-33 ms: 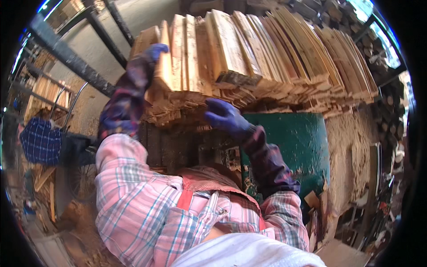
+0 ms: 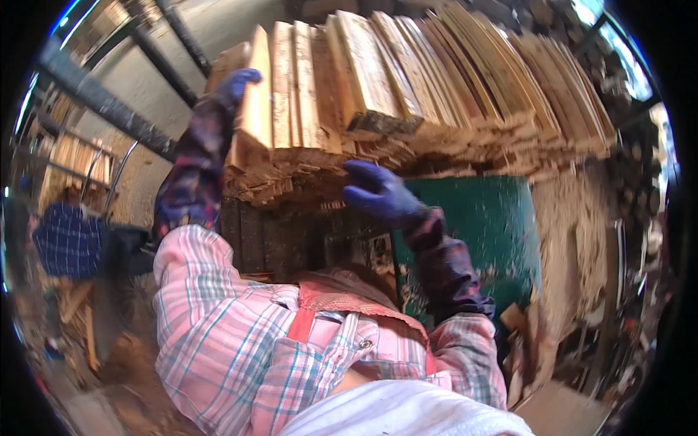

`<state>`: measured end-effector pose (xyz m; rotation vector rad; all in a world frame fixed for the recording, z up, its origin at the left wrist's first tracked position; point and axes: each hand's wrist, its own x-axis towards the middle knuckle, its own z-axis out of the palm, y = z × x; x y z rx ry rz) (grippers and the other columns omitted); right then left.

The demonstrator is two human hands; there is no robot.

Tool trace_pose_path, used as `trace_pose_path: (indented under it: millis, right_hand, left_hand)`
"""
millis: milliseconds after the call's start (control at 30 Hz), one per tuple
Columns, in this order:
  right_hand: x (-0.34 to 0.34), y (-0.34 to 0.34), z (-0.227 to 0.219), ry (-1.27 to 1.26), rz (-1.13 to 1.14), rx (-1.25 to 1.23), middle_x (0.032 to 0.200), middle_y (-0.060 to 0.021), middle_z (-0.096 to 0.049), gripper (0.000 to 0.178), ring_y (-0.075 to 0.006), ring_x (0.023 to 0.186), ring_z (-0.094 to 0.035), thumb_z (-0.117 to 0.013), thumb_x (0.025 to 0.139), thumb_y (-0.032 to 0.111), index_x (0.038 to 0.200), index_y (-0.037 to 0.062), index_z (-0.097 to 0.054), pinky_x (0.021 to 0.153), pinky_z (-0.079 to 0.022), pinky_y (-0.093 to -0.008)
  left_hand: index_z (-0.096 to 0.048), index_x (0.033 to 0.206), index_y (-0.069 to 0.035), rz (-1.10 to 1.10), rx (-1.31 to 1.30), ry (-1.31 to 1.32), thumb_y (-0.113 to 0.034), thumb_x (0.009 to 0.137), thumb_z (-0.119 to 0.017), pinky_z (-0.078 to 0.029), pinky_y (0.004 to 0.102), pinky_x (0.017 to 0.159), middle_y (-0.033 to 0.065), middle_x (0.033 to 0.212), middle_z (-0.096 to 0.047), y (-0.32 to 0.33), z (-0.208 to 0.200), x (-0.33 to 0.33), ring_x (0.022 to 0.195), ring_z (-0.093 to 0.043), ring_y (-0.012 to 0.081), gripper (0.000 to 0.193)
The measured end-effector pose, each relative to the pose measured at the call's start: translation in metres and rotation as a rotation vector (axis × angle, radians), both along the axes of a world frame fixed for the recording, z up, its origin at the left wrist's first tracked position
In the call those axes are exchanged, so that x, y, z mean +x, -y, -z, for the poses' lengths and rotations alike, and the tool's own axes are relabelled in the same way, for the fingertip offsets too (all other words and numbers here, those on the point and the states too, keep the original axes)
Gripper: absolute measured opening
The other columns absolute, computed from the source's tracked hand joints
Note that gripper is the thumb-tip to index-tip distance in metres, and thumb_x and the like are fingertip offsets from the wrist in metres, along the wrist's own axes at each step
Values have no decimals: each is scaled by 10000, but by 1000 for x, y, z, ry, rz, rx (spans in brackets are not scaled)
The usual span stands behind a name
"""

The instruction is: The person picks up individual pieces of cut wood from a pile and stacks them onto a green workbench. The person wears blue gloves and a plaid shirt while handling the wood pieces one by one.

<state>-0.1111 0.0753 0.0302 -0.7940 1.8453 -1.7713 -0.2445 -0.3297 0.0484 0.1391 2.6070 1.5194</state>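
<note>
A row of upright wooden boards (image 2: 371, 69) stands on a stack of wood in front of me. Near its left end, my left hand (image 2: 238, 84), in a blue glove, has its fingers hooked over a pale wooden board (image 2: 257, 98). That board leans a little, with a narrow gap between it and the boards to its right. My right hand (image 2: 379, 195), also gloved in blue, hovers just in front of the stack's near edge. Its thumb and fingers are apart and nothing is in them.
A green metal panel (image 2: 472, 232) lies below the stack on the right, beside a sawdust-covered surface (image 2: 571, 247). Dark metal rails (image 2: 109, 98) cross the far left. A dark blue checked cloth or bag (image 2: 69, 240) hangs at left. Piled wood lines the far right.
My left hand and the pale board have shifted slightly left, and the gap beside the board has widened. My right hand has moved a little to the right.
</note>
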Motion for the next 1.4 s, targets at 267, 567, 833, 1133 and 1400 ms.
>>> trace_pose_path:
  millis: [267, 567, 833, 1133, 1400]
  right_hand:
    - [29, -106, -12, 24, 627, -408, 945, -64, -590, 399, -145, 872, -546, -677, 804, 235, 1111, 18, -543, 759, -460, -306]
    - [364, -195, 64, -98, 2145, -180, 847, -64, -601, 288, -109, 756, -538, -663, 767, 132, 1004, -13, -589, 671, -460, -281]
    - [648, -141, -50, -515, 3091, 616, 898, -67, -594, 316, -131, 776, -559, -633, 808, 126, 1080, -11, -549, 650, -482, -274]
    - [963, -195, -134, 1417, 2929, 1947, 812, -233, -628, 410, -381, 816, -622, -626, 715, 345, 925, -1, -559, 695, -473, -463]
    - [945, -276, -44, 702, 3197, 791, 872, -136, -638, 408, -201, 801, -616, -577, 862, 344, 1102, 15, -574, 736, -499, -300]
  left_hand:
    - [-254, 1375, -16, 540, 1008, 241, -375, 791, -569, -326, 433, 1020, 223, 1316, -412, -345, -33, 50, 1199, -428, 328, 755]
    - [-465, 1253, -15, 1160, 725, 1038, -281, 931, -462, -369, 334, 950, 93, 1204, -514, -695, 82, 338, 1077, -484, 216, 418]
    - [-440, 1282, -64, 2559, 533, 795, -166, 863, -612, -437, 280, 861, 51, 1106, -572, -712, -8, 630, 999, -522, 123, 463]
    - [-497, 1220, -33, 2404, 132, 800, -241, 830, -653, -461, 285, 826, 53, 1073, -583, -829, 80, 709, 948, -559, 143, 469]
    - [-506, 1207, -42, 1975, -198, 110, -363, 742, -689, -448, 320, 834, 99, 1112, -579, -971, 190, 748, 976, -569, 211, 594]
